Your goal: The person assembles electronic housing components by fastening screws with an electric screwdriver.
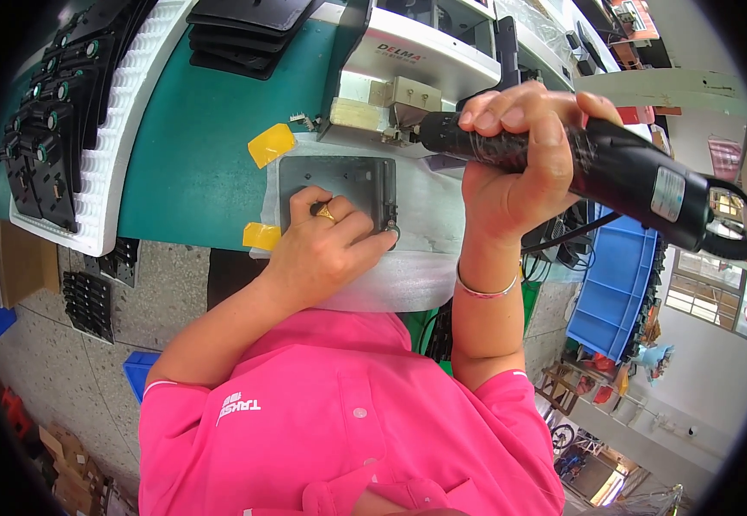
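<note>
In my right hand (524,155) is a black electric screwdriver (640,176), gripped round its body and lying nearly level. Its tip points left, against the small metal outlet at the front of a white screw feeder (416,53). My left hand (326,236) rests on a dark grey plastic housing (339,172) lying on white foam sheet. Its fingers are curled, with the thumb and a fingertip at a small round part (394,232) on the housing's right edge. The palm hides the housing's lower left corner.
Yellow tape pieces (271,145) hold the foam sheet (429,202) to the green table (193,163). Black panels (249,34) are stacked at the back. At left, a white foam tray (128,112) carries several black parts. A blue crate (614,275) stands to the right.
</note>
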Motion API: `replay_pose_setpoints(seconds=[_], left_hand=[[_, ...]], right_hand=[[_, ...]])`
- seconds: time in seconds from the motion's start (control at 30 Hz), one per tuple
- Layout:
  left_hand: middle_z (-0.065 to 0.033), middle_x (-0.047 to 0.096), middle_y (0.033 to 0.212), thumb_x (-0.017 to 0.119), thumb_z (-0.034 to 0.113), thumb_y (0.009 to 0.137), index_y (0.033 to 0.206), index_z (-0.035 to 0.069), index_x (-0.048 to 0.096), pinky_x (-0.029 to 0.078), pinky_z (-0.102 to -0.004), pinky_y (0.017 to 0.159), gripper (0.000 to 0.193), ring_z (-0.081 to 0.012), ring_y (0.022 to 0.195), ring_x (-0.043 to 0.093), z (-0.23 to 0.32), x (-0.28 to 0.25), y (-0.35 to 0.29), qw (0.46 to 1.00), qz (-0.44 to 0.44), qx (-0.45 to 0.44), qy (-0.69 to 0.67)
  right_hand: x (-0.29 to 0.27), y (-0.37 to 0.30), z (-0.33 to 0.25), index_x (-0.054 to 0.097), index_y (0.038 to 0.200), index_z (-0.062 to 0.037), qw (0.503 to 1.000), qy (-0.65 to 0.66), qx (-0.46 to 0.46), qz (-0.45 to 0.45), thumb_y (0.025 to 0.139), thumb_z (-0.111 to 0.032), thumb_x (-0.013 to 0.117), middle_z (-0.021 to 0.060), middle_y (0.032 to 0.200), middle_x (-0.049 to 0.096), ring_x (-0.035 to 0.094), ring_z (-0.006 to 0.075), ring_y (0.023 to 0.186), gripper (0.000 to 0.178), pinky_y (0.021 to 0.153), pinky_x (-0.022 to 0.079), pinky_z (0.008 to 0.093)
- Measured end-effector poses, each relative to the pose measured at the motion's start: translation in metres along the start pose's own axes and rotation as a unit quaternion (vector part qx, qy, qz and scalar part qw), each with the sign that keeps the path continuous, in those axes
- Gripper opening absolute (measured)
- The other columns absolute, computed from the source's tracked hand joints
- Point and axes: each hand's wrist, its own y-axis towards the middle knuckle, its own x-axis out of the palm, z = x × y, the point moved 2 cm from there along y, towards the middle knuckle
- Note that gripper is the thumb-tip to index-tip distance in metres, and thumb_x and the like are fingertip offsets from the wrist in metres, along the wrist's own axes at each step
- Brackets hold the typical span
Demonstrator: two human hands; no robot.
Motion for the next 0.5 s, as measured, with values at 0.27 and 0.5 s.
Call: replay_pose_setpoints(seconds=[0.27, 0.5], left_hand=[[0.0044, 0.053, 0.073, 0.074, 0.014, 0.071, 0.081, 0.018, 0.07, 0.033, -0.0407, 0.086, 0.012, -0.0157, 0.077, 0.054, 0.0, -0.004, 0.006, 0.999, -0.002, -0.026, -0.025], [0.0037, 0.056, 0.076, 0.074, 0.014, 0.071, 0.082, 0.018, 0.07, 0.033, -0.041, 0.087, 0.012, -0.017, 0.08, 0.055, -0.004, -0.003, 0.006, 0.999, -0.001, -0.032, -0.028]], right_hand=[[0.005, 0.042, 0.051, 0.039, 0.115, -0.0015, 0.923, 0.235, -0.183, -0.244, 0.081, 0.005, 0.057, 0.0079, 0.065, 0.053, 0.054, 0.0156, 0.05, 0.04, 0.05, 0.049, 0.0284], [-0.022, -0.01, -0.028, 0.041, 0.129, -0.0093, 0.978, 0.073, 0.124, -0.152, 0.086, -0.012, 0.058, 0.0107, 0.077, 0.05, 0.051, 0.0213, 0.058, 0.046, 0.052, 0.05, 0.0399]])
